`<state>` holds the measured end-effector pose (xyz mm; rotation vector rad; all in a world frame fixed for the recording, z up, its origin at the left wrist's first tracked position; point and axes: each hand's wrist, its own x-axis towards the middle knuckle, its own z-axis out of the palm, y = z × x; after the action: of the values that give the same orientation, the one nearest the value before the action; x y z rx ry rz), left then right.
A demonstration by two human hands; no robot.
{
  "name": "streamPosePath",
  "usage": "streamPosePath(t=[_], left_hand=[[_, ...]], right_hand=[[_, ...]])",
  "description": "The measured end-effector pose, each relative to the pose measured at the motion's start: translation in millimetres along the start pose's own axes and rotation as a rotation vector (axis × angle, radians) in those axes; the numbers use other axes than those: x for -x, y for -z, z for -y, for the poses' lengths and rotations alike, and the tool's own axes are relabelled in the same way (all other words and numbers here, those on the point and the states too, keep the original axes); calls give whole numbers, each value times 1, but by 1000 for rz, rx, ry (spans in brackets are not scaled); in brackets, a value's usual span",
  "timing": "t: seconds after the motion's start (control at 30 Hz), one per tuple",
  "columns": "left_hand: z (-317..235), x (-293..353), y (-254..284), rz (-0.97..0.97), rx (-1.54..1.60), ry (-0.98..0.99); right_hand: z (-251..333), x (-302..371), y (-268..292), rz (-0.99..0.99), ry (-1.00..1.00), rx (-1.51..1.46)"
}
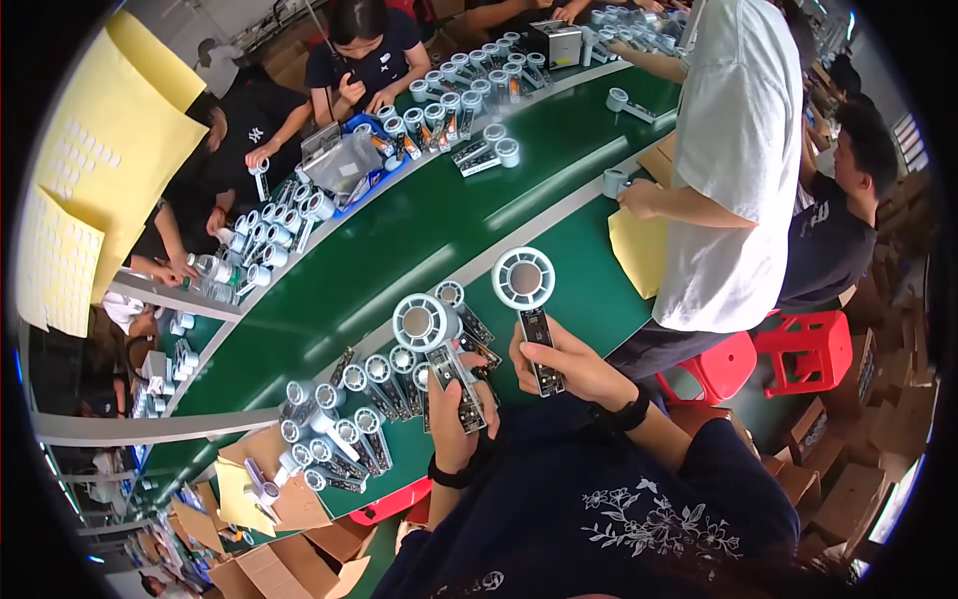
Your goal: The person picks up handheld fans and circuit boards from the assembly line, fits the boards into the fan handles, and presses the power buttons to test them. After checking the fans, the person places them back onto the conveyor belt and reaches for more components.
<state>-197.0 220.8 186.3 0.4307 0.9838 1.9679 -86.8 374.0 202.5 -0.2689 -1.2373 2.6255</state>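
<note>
My left hand [456, 411] is closed round the open handle of a light-blue handheld fan [423, 321], its circuit board showing and its round head pointing up. My right hand [577, 365] grips a second handheld fan [523, 279] by its dark, exposed handle, with the thumb across the front. Both fans are held side by side, apart from each other, above the near edge of the green table. Beside and behind my left hand stand several similar half-built fans [379, 371], some partly hidden by that hand and its fan.
A green conveyor belt [349, 255] curves past in front, with several fans [487, 155] on it. Co-workers sit along its far side by more fans [269, 232]. A person in a white shirt [733, 170] stands at my right, near red stools [806, 351]. Cardboard boxes [284, 569] lie lower left.
</note>
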Motion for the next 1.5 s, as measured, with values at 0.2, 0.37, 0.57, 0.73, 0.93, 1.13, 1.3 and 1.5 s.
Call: streamPosePath(t=[0.2, 0.37, 0.57, 0.73, 0.93, 1.13, 1.3, 1.5], left_hand=[[2, -19, -19, 55, -80, -43], [8, -28, -25, 108, -123, -34], [3, -25, -27, 88, -112, -18], [1, -21, -20, 99, -124, 7], [0, -16, -18, 63, -170, -27], [-3, -10, -16, 56, -156, -45], [-4, -9, -18, 44, -161, -32], [-1, -13, -18, 59, -164, -32]], right_hand=[[8, 3, 4, -20, 24, 93], [10, 0, -2, -73, -11, 158], [3, -5, -6, -56, -19, 155], [-4, -8, 0, 19, -41, 145], [-8, -14, -1, 84, -28, 121], [-9, -16, -3, 84, -46, 151], [-1, -15, -4, 162, -126, 122], [6, -17, -5, 152, -94, 116]])
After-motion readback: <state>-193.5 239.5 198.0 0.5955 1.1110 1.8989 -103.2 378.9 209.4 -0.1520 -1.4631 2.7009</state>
